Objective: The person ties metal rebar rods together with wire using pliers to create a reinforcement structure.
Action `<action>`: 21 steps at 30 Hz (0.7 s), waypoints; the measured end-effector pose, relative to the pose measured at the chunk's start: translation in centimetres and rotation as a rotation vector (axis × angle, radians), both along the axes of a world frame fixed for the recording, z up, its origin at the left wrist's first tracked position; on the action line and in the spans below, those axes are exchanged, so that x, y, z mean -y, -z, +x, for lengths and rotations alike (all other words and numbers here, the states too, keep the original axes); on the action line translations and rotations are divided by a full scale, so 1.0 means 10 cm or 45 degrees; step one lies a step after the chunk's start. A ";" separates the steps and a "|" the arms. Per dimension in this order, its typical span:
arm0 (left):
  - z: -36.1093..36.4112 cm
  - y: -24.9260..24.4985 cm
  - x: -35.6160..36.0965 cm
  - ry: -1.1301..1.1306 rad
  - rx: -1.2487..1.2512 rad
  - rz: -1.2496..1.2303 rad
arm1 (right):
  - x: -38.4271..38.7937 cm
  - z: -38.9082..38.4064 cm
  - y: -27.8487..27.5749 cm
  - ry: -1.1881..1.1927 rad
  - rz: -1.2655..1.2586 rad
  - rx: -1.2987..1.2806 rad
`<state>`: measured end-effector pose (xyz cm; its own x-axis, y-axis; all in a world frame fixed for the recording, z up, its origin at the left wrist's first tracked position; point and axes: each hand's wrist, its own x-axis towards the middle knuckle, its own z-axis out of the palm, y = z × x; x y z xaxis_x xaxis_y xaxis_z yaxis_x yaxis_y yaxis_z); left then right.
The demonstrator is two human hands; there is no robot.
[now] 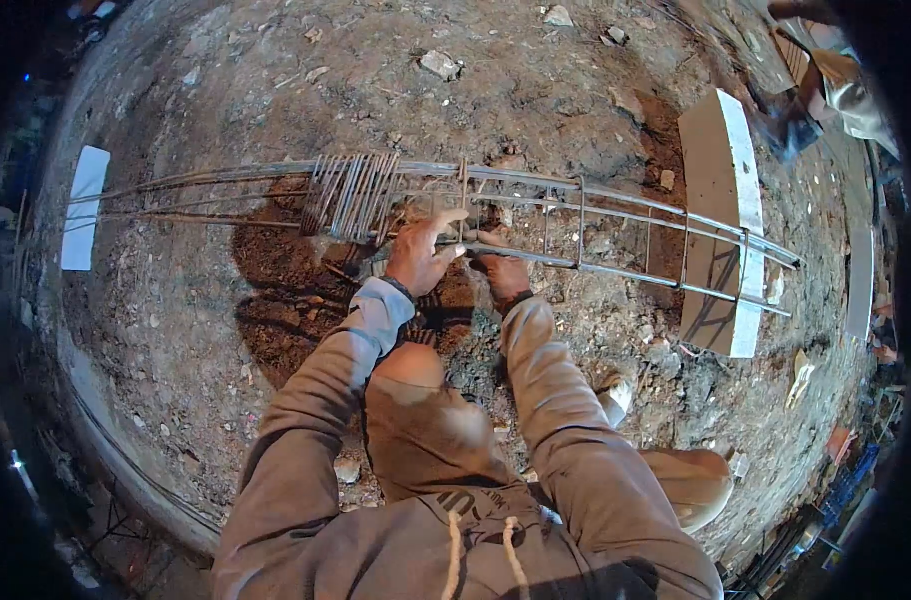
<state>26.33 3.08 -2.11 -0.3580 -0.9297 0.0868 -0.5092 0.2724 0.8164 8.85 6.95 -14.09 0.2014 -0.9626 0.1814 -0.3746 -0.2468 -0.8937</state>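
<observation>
A long rebar cage [615, 212] stretches across the ground before me, its bars joined on the right by spaced stirrups. Left of my hands, a tight bundle of stirrups [350, 197] is threaded on the bars. My left hand [415, 250] curls at a single stirrup [463, 190], index fingertip and thumb touching it near the closest bar. My right hand [502, 272] closes on the same stirrup's lower corner from the right, fingers bent at the near bar. Its fingertips, and whatever fine thing may be between them, are partly hidden.
A pale block [720, 225] supports the cage's right end, and a white block [84, 208] stands under the left end. Rough stony soil with loose stones [440, 65] surrounds them. Another person's arm and clothing [855, 95] show at upper right. My knee [415, 400] is close below the cage.
</observation>
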 end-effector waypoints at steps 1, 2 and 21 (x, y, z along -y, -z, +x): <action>-0.01 0.00 0.00 0.027 0.033 -0.011 | 0.02 0.01 -0.02 0.034 0.224 -0.022; -0.01 0.01 0.00 0.053 0.063 -0.023 | 0.04 0.01 -0.04 0.068 0.448 -0.049; 0.01 0.14 0.05 0.063 -0.150 0.084 | -0.21 0.37 -0.26 0.728 0.924 0.972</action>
<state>26.45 2.61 -3.52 -0.3948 -0.9161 0.0700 -0.3960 0.2384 0.8868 12.53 9.02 -11.47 -0.2122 -0.8050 -0.5541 0.4219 0.4360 -0.7949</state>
